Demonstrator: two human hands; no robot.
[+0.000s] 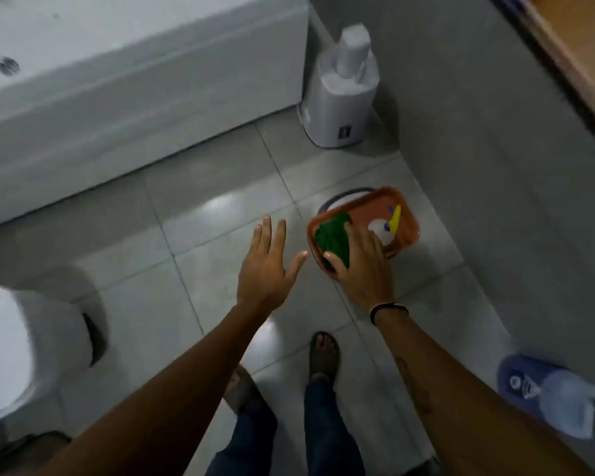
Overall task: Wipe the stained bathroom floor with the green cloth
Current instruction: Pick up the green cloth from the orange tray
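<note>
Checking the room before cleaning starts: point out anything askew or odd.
The orange tray sits askew on a basin rim near the wall, overhanging it. A white spray bottle lies on its side inside, beside the green cloth under the right hand.

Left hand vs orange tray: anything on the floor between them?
Nothing: in the head view only bare grey floor tile separates the open left hand from the orange tray.

Grey tiled floor point(220, 187) under orange tray point(411, 235), white bin point(340, 108), blue slipper point(543, 389)
</note>
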